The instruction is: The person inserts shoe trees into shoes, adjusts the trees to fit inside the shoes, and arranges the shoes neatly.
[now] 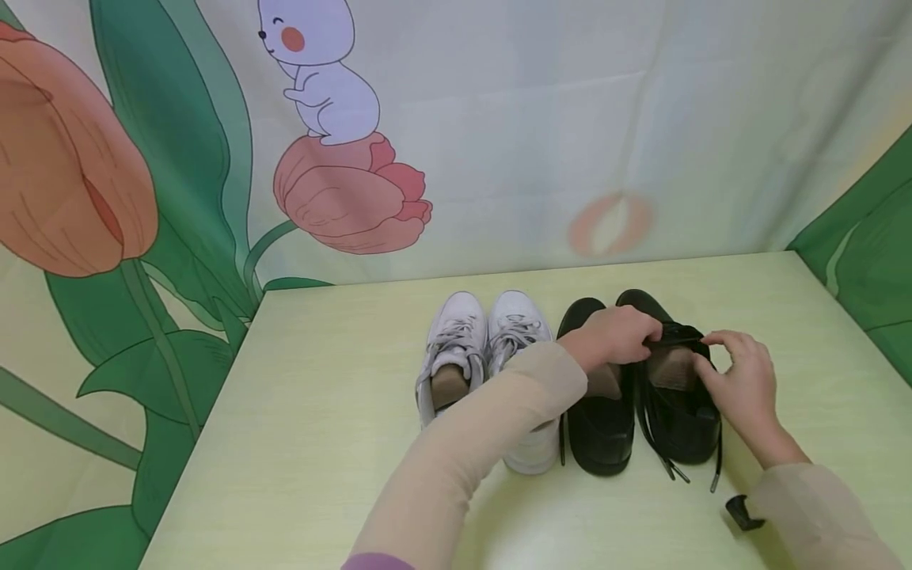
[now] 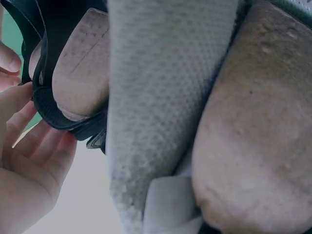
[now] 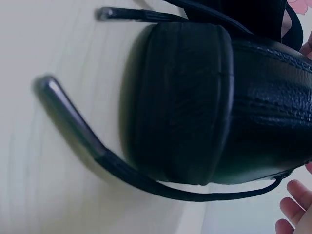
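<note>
Both of my hands are at the lacing of the right-hand black shoe [image 1: 687, 443], whose heel faces me. My left hand [image 1: 616, 336] reaches across from the left, its fingers curled at the shoe's black laces [image 1: 680, 332]. From the other side my right hand [image 1: 748, 388] pinches at the same lacing with thumb and index finger; I cannot tell whether the tongue is gripped too. Loose lace ends with metal tips [image 3: 68, 112] trail beside the heel in the right wrist view. A brown insert [image 1: 670, 368] shows inside the shoe.
Another black shoe [image 1: 602, 439] stands just left, partly under my left hand. Farther left is a pair of white sneakers [image 1: 456, 328], one partly covered by my left sleeve. A small black object [image 1: 744, 513] is by my right cuff. A printed curtain [image 1: 513, 158] hangs behind the table [image 1: 321, 396].
</note>
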`<state>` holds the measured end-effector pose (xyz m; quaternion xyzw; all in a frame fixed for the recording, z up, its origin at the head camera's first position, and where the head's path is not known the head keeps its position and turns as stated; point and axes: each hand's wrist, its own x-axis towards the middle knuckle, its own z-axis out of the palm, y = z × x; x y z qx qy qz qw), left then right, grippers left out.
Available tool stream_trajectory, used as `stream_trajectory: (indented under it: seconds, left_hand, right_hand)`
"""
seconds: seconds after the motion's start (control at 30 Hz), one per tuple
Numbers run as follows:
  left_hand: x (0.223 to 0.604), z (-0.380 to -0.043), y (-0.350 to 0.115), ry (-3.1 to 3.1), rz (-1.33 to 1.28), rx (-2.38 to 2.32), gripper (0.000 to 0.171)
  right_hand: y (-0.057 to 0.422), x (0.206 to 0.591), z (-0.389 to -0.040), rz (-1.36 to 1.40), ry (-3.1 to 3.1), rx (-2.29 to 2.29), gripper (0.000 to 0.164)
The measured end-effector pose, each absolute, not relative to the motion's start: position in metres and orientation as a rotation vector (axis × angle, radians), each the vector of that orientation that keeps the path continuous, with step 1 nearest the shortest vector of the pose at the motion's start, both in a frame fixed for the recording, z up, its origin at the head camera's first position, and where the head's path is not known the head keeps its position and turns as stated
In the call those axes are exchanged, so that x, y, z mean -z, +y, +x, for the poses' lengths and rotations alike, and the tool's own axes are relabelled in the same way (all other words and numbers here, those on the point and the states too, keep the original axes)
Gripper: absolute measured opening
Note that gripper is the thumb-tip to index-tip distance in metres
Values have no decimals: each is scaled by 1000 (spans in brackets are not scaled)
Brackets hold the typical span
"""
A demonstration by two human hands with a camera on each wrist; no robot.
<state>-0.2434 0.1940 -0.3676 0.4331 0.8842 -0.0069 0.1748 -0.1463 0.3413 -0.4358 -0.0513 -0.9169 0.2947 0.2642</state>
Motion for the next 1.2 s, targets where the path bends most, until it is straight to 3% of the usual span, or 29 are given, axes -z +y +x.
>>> stream_trajectory:
  seconds: [0.17,0.5,1.2]
  left_hand:
    - [366,-244,194,2483,1188,19,29]
    - [355,-249,186,2499,1175,-10,38]
    - [327,-279,112,2706,1073,-225,36]
  right_hand:
    - [343,435,-148,-4,-2509,-744,31]
    - [346,434,-150,-4,-2600,-733,21]
    - [367,412,-158,80,-2671,-632,22]
